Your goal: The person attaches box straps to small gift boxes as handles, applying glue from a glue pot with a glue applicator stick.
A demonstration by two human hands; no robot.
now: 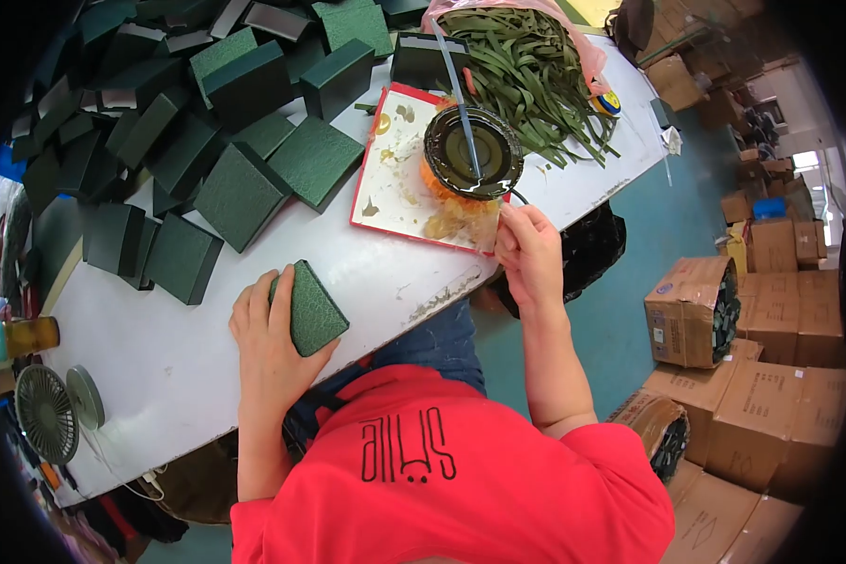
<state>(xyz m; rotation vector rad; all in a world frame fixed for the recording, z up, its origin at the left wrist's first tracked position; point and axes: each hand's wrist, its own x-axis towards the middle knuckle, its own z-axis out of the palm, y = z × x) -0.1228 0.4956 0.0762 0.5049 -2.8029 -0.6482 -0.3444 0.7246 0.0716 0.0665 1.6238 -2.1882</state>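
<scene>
My left hand [277, 329] is wrapped around a small dark green textured box [314, 310] near the table's front edge. My right hand [530, 246] is closed in a pinch beside a black bowl [451, 141] of dark liquid. A thin dark piece [519, 196] runs from the bowl's rim toward those fingers; whether they grip it cannot be made out. In the bowl leans a pale blue stick [461, 113]. Under the bowl lies a red-edged white tray [374, 183], smeared with yellowish residue.
Many green boxes [249, 85] are heaped at the back left of the white table [226, 381]. Green ribbon strips [536, 75] spill from a pink bag at the back. A small fan [47, 414] stands at left. Cardboard cartons [757, 414] are stacked on the floor at right.
</scene>
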